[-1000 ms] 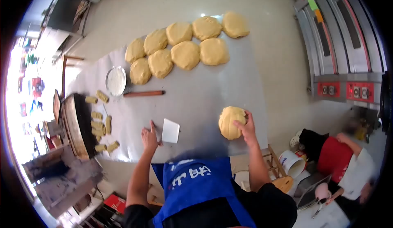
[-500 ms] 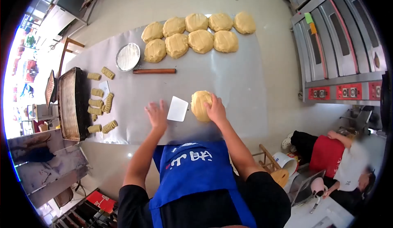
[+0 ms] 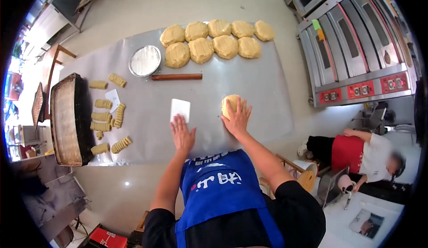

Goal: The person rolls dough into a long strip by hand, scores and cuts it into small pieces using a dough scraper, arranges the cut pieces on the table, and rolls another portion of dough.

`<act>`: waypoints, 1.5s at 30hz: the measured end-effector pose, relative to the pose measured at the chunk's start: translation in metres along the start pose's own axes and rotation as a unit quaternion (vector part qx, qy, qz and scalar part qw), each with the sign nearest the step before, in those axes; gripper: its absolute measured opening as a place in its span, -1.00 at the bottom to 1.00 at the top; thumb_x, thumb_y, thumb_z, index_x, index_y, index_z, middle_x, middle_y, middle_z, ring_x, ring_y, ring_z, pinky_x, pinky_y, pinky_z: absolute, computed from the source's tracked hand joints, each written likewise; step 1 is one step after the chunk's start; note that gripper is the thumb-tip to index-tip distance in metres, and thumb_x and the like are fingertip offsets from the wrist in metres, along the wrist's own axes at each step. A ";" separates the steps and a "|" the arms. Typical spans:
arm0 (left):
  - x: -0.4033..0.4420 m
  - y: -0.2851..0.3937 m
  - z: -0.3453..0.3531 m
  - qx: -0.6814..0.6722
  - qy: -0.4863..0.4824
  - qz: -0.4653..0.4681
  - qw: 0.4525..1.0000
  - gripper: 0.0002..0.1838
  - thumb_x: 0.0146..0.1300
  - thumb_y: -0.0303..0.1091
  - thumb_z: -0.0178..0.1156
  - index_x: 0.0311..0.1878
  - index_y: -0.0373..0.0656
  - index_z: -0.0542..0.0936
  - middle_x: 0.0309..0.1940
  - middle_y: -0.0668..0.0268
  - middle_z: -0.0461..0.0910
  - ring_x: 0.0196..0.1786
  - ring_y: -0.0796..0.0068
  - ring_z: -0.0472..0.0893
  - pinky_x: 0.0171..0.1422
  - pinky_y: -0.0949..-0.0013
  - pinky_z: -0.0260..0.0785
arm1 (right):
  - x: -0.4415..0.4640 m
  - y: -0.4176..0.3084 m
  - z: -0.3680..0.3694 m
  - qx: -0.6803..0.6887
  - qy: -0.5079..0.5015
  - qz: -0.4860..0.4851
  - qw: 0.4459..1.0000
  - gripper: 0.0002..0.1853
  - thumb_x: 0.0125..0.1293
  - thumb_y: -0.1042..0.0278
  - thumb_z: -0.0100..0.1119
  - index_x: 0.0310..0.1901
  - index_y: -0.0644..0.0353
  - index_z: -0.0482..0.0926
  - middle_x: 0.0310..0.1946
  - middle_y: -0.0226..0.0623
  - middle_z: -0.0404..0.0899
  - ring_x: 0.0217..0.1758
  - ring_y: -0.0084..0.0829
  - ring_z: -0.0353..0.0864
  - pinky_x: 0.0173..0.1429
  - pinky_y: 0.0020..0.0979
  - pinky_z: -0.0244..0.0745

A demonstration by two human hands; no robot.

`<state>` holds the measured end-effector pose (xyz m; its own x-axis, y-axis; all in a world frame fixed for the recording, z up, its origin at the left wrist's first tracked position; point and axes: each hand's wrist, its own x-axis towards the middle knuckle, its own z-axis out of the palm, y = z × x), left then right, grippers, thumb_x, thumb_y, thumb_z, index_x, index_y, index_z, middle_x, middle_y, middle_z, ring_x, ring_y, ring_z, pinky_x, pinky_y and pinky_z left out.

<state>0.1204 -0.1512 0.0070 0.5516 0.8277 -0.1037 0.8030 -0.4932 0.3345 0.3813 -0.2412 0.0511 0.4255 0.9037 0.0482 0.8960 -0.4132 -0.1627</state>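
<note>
My left hand lies flat, its fingertips over the lower edge of a white dough scraper on the metal table. My right hand rests with spread fingers on a round of yellow dough, covering much of its right and near side. Between the two hands is bare tabletop. Farther off lie a brown rolling pin and a round pan of white flour.
Two rows of dough rounds sit along the table's far edge. At the left are several ridged dough pieces and a dark baking tray. Ovens stand at the right; a person in a red apron is at the lower right.
My left hand has come down onto the scraper, which has shifted left. My right hand has moved from the dough's side to over it. The view has shifted somewhat.
</note>
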 end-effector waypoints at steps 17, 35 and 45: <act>0.016 0.007 -0.010 0.025 0.040 -0.013 0.999 -0.12 0.45 -0.08 0.20 0.70 -0.31 0.15 0.74 -0.09 0.05 0.80 -0.06 -0.03 0.86 -0.08 -0.29 | 0.188 0.222 -0.011 0.061 0.057 0.302 0.950 -0.17 0.32 -0.04 0.48 0.61 -0.38 0.35 0.57 -0.05 0.30 0.42 0.19 0.42 0.40 0.24 0.39; 0.014 0.006 -0.006 0.051 0.010 -0.053 0.997 -0.05 0.39 -0.05 0.20 0.75 -0.19 0.08 0.76 -0.05 0.01 0.81 -0.03 -0.07 0.87 -0.06 -0.31 | 0.151 0.225 0.004 -0.020 0.066 0.185 0.980 -0.20 0.31 -0.03 0.47 0.58 -0.31 0.41 0.52 -0.04 0.34 0.45 0.25 0.44 0.46 0.26 0.40; -0.002 -0.022 -0.001 -0.046 0.053 -0.028 0.997 -0.06 0.50 0.05 0.17 0.74 -0.23 0.04 0.77 -0.01 -0.03 0.82 0.05 -0.08 0.88 0.00 -0.30 | 0.046 0.080 0.030 0.041 -0.011 0.219 0.975 -0.21 0.34 -0.05 0.42 0.59 -0.17 0.44 0.49 0.06 0.43 0.51 0.14 0.40 0.60 0.09 0.31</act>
<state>0.1013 -0.1423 0.0005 0.4754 0.8793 -0.0265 0.8052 -0.4228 0.4157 0.4686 -0.2294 0.0110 0.7615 0.6449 -0.0644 0.6150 -0.7504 -0.2422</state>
